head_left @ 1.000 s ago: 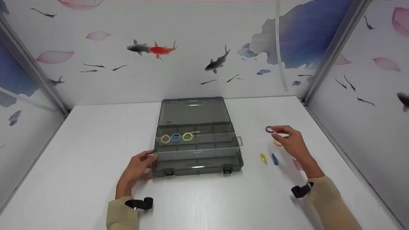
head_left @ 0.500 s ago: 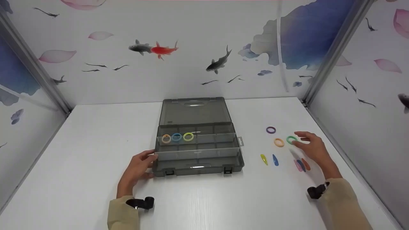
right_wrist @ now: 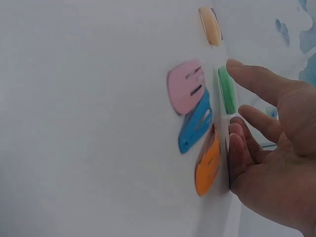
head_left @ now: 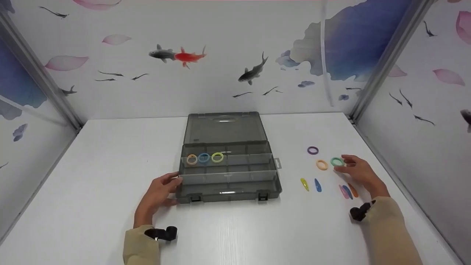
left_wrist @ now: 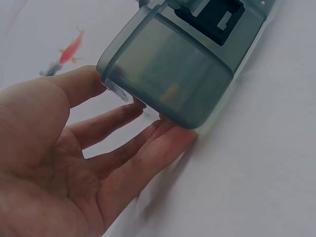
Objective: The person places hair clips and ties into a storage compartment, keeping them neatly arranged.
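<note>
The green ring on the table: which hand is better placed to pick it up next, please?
Probably the right hand: it is open, close beside the green ring. The left hand is much farther away and is holding the left side of the gray box.

Left hand (head_left: 159,190) and right hand (head_left: 359,171), well apart, have fingers (left_wrist: 106,124) loosely bent.

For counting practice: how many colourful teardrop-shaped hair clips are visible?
5: yellow clip, blue clip right of the grey plastic box; pink clip, second blue clip, orange clip near the right hand.
</note>
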`<state>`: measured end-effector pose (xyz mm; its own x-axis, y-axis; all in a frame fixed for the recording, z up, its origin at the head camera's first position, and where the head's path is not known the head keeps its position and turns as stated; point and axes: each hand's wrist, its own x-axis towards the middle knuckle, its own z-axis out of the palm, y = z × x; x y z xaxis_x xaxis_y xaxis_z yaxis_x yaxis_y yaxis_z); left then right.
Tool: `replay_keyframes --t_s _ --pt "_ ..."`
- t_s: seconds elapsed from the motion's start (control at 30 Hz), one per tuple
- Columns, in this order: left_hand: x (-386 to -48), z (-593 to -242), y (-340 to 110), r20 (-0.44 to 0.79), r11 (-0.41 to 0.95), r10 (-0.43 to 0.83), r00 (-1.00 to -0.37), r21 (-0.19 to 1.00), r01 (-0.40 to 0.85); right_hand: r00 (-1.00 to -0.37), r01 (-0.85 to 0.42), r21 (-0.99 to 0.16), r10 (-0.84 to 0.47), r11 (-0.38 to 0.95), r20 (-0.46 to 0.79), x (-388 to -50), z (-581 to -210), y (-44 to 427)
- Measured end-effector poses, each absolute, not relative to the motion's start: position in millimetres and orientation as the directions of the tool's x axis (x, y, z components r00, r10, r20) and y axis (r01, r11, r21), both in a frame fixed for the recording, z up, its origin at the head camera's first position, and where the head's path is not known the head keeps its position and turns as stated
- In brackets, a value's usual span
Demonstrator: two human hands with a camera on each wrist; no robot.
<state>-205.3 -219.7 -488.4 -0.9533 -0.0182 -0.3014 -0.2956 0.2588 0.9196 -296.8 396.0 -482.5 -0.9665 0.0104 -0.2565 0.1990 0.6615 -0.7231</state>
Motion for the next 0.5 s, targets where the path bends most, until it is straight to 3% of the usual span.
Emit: replay_keyframes --t_s 0.5 --pt "-202.1 -486.9 -218.4 -0.309 0.255 -0.021 -0.951 0.918 -0.304 -0.965 0.208 -0.701 0.028 0.682 -0.260 -300.7 -482.9 391.4"
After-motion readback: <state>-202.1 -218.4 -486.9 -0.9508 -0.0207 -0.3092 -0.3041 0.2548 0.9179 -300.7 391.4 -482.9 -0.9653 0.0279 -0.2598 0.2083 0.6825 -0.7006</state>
